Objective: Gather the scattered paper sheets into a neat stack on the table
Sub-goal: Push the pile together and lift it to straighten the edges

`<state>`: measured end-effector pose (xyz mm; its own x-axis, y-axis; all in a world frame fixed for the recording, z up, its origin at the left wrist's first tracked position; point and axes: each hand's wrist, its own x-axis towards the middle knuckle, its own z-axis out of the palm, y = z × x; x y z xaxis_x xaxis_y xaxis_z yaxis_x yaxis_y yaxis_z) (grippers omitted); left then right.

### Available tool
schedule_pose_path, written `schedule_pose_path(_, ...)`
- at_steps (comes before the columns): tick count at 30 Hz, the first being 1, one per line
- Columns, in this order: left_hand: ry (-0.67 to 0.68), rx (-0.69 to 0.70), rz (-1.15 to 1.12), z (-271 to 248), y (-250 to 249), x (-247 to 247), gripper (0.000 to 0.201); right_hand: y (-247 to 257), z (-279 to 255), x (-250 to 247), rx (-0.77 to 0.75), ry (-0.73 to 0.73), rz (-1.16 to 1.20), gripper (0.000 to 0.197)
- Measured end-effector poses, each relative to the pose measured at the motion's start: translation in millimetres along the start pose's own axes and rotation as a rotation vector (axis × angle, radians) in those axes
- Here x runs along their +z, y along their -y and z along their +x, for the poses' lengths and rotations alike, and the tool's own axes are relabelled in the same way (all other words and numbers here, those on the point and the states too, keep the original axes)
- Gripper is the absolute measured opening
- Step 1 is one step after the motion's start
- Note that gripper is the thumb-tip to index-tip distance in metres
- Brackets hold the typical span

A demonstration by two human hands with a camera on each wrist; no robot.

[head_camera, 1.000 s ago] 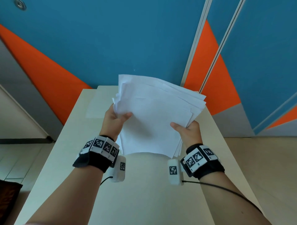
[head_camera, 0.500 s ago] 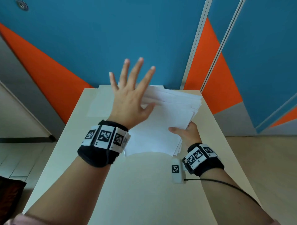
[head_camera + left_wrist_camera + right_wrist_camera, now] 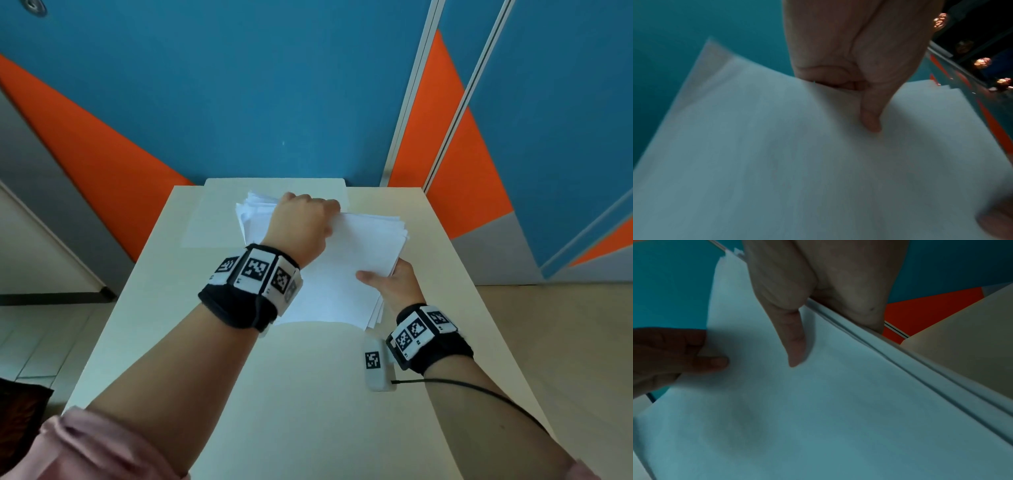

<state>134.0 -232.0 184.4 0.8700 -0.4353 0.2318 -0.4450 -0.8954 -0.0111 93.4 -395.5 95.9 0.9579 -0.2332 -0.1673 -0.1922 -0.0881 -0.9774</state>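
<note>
A loose stack of white paper sheets (image 3: 349, 274) is held low over the beige table (image 3: 308, 394), its edges fanned and uneven. My left hand (image 3: 301, 222) grips the stack's far edge, thumb (image 3: 869, 120) on the top sheet (image 3: 797, 162) and fingers curled behind it. My right hand (image 3: 390, 277) pinches the near right edge, thumb (image 3: 795, 345) lying on top of the paper (image 3: 818, 418) and fingers hidden underneath. The left hand (image 3: 674, 353) also shows in the right wrist view.
A pale flat sheet (image 3: 212, 219) lies on the table's far end, partly under the stack. A blue and orange wall (image 3: 274, 102) stands right behind the table. Floor drops off on both sides of the narrow tabletop (image 3: 962, 345).
The left hand let go of the stack's left edge, rose with fingers spread, then came down and took the far edge. The stack sank toward the table; the right hand kept its pinch.
</note>
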Motion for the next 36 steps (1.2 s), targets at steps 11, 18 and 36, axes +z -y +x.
schedule_pose_path(11,-0.168,-0.364,-0.868,-25,75,-8,0.018,-33,-9,-41,0.122,-0.058,0.019,0.016)
schedule_pose_path(18,-0.089,-0.603,-1.526,-83,102,51,0.026,-24,-8,-20,0.175,0.154,0.297,0.083)
schedule_pose_path(36,0.009,-0.798,-1.588,-133,88,104,0.06,-54,-31,3,0.187,0.042,0.04,0.025)
